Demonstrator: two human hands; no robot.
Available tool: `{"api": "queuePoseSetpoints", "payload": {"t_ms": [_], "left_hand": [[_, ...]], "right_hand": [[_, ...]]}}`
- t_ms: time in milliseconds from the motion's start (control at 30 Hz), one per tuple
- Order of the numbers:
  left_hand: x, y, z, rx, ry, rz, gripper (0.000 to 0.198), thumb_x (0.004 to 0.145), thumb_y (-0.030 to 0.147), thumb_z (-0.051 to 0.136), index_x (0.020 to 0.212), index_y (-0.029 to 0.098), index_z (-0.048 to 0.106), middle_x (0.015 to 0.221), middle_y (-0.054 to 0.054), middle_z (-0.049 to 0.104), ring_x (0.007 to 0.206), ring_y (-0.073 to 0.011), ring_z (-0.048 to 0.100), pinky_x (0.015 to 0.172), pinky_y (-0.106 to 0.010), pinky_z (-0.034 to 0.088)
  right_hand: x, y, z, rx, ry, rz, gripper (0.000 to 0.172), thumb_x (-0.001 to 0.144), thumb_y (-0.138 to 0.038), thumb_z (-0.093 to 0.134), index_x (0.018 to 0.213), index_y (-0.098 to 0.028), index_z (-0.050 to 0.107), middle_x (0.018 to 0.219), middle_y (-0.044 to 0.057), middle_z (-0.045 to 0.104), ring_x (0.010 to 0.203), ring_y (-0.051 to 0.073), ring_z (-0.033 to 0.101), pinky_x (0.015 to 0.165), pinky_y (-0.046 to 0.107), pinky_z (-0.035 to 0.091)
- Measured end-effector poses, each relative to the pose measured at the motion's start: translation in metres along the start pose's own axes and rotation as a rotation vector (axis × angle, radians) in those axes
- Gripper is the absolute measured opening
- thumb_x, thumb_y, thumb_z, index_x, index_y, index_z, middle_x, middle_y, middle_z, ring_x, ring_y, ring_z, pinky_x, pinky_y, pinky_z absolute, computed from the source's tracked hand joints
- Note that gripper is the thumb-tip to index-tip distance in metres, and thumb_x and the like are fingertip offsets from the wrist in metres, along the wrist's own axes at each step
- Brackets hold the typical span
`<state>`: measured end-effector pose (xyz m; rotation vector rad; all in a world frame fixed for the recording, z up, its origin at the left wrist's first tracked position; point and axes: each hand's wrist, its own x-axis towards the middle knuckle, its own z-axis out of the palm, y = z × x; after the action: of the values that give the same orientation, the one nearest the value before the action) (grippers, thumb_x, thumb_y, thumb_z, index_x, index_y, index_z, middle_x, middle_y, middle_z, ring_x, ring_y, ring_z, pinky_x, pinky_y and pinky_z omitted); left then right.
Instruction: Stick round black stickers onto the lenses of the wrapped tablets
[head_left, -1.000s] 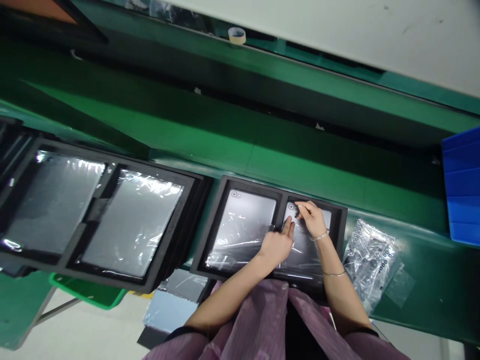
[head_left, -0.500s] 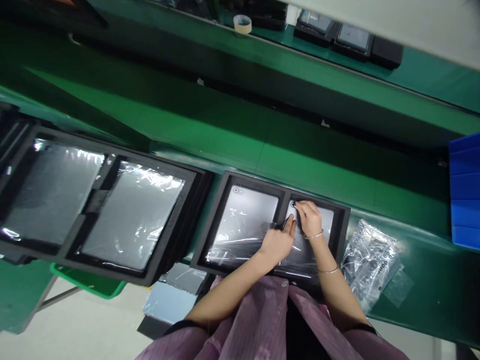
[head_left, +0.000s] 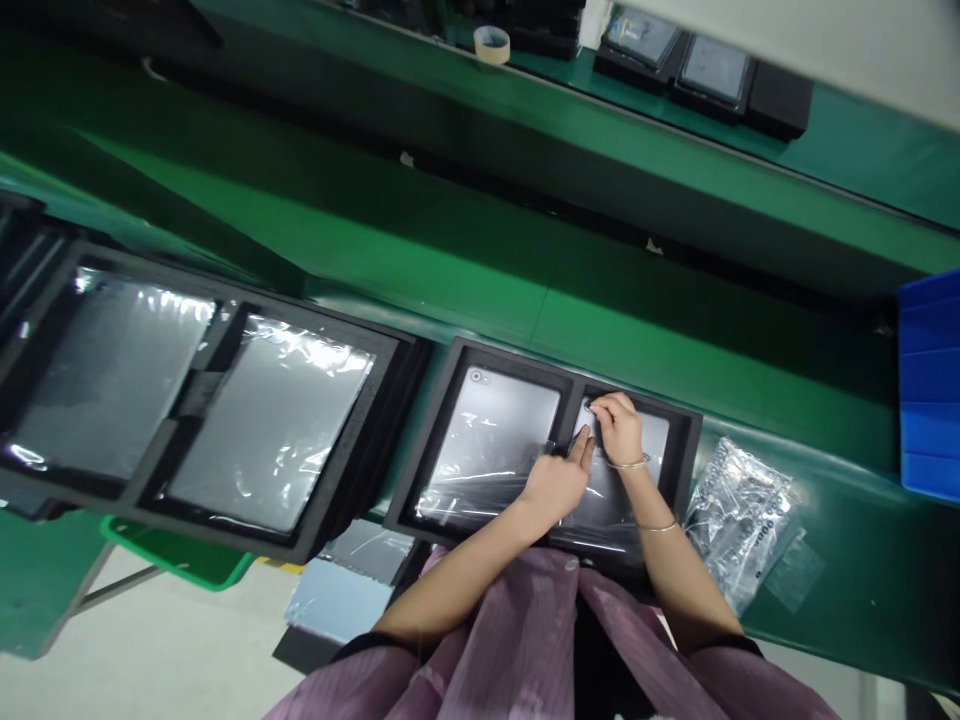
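A black foam tray (head_left: 571, 392) in front of me has two compartments, each with a silver tablet back facing up. On the left tablet (head_left: 499, 425) a round camera shows at the upper left corner; wrinkled clear film covers the lower part. My right hand (head_left: 619, 425) is over the right tablet (head_left: 654, 432), thumb and fingertips pinched together at its dark camera spot; whatever they hold is too small to make out. My left hand (head_left: 556, 488) reaches across the tray divider, two fingers stretched to the right tablet just below that camera, the other fingers curled.
Left of the tray, stacked black trays (head_left: 330, 480) hold film-covered tablets. Crumpled clear plastic bags (head_left: 742, 520) lie at right, near a blue bin (head_left: 930, 390). A tape roll (head_left: 492, 45) and smaller black trays (head_left: 705, 75) sit on the shelf. A light-blue stack (head_left: 345, 600) stands below left.
The view has shifted slightly. Both hands stay at the right tablet's camera corner, with only slight movement of the fingers.
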<state>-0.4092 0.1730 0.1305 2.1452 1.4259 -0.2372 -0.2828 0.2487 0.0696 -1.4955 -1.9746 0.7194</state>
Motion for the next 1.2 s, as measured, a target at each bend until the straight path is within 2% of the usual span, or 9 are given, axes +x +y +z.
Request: {"api": "queuePoseSetpoints", "payload": {"t_ms": [133, 333, 500, 667, 800, 867, 1000, 1100, 1200], "left_hand": [[0.000, 0.000, 0.000, 0.012, 0.008, -0.001, 0.055, 0.089, 0.020, 0.041, 0.142, 0.010, 0.032, 0.147, -0.026, 0.028, 0.071, -0.0243, 0.070, 0.060, -0.036, 0.054], [-0.001, -0.001, -0.001, 0.032, 0.019, 0.012, 0.052, 0.090, 0.021, 0.041, 0.140, 0.007, 0.036, 0.146, -0.027, 0.028, 0.069, -0.0244, 0.070, 0.058, -0.036, 0.055], [-0.001, -0.001, -0.001, 0.036, 0.020, 0.010, 0.054, 0.090, 0.021, 0.040, 0.141, 0.005, 0.032, 0.146, -0.028, 0.028, 0.071, -0.0249, 0.070, 0.059, -0.036, 0.055], [-0.001, -0.002, 0.001, 0.034, 0.019, 0.018, 0.053, 0.090, 0.021, 0.041, 0.140, 0.006, 0.036, 0.146, -0.026, 0.028, 0.070, -0.0249, 0.070, 0.059, -0.036, 0.055], [0.000, -0.001, 0.001, 0.017, 0.023, 0.018, 0.053, 0.090, 0.021, 0.040, 0.139, 0.004, 0.034, 0.145, -0.028, 0.031, 0.074, -0.0259, 0.070, 0.060, -0.036, 0.054], [-0.002, -0.002, -0.003, 0.005, 0.025, 0.025, 0.053, 0.090, 0.024, 0.041, 0.139, 0.006, 0.036, 0.145, -0.027, 0.032, 0.078, -0.0263, 0.070, 0.062, -0.036, 0.054], [-0.021, -0.013, -0.020, -0.060, 0.068, 0.040, 0.055, 0.091, 0.039, 0.041, 0.142, 0.022, 0.031, 0.150, -0.014, 0.030, 0.087, -0.0255, 0.069, 0.069, -0.036, 0.055], [-0.046, -0.032, -0.030, -0.154, 0.112, -0.123, 0.053, 0.092, 0.041, 0.035, 0.142, 0.022, 0.032, 0.151, -0.012, 0.029, 0.090, -0.0271, 0.068, 0.073, -0.040, 0.055], [-0.069, -0.054, -0.031, -0.142, 0.086, -0.409, 0.051, 0.092, 0.037, 0.036, 0.139, 0.016, 0.038, 0.150, -0.017, 0.028, 0.085, -0.0297, 0.069, 0.071, -0.043, 0.055]], "right_hand": [[0.000, -0.005, 0.005, -0.023, 0.023, -0.021, 0.025, 0.089, -0.027, 0.046, 0.073, -0.023, 0.065, 0.081, 0.005, 0.062, 0.085, 0.022, 0.049, 0.075, 0.034, 0.042], [0.003, 0.001, 0.004, 0.025, 0.099, -0.023, 0.022, 0.086, -0.027, 0.049, 0.070, -0.021, 0.063, 0.082, 0.005, 0.054, 0.082, 0.020, 0.050, 0.076, 0.035, 0.044], [-0.001, 0.003, 0.009, 0.065, 0.074, -0.024, 0.019, 0.084, -0.026, 0.051, 0.070, -0.021, 0.063, 0.083, 0.004, 0.053, 0.083, 0.019, 0.050, 0.075, 0.034, 0.044], [-0.001, 0.004, 0.007, 0.130, 0.116, 0.012, 0.018, 0.082, -0.027, 0.052, 0.069, -0.020, 0.062, 0.081, 0.004, 0.051, 0.080, 0.019, 0.051, 0.073, 0.034, 0.045], [0.000, 0.002, 0.009, 0.189, 0.096, 0.037, 0.016, 0.080, -0.028, 0.055, 0.068, -0.021, 0.063, 0.081, 0.004, 0.052, 0.080, 0.019, 0.051, 0.074, 0.034, 0.044], [0.001, 0.003, 0.007, 0.229, 0.086, 0.053, 0.017, 0.078, -0.030, 0.058, 0.065, -0.021, 0.062, 0.079, 0.003, 0.053, 0.075, 0.017, 0.051, 0.070, 0.033, 0.043], [0.007, 0.005, -0.005, 0.326, 0.148, 0.098, 0.031, 0.083, -0.044, 0.052, 0.064, -0.020, 0.057, 0.071, 0.000, 0.049, 0.059, 0.012, 0.045, 0.059, 0.028, 0.040], [0.011, -0.004, -0.005, 0.359, 0.164, 0.094, 0.037, 0.085, -0.048, 0.048, 0.065, -0.019, 0.057, 0.070, 0.000, 0.048, 0.060, 0.012, 0.046, 0.059, 0.027, 0.040], [0.017, -0.032, 0.015, 0.346, 0.073, 0.019, 0.029, 0.080, -0.043, 0.057, 0.065, -0.018, 0.061, 0.074, 0.002, 0.052, 0.073, 0.016, 0.052, 0.066, 0.030, 0.042]]}}
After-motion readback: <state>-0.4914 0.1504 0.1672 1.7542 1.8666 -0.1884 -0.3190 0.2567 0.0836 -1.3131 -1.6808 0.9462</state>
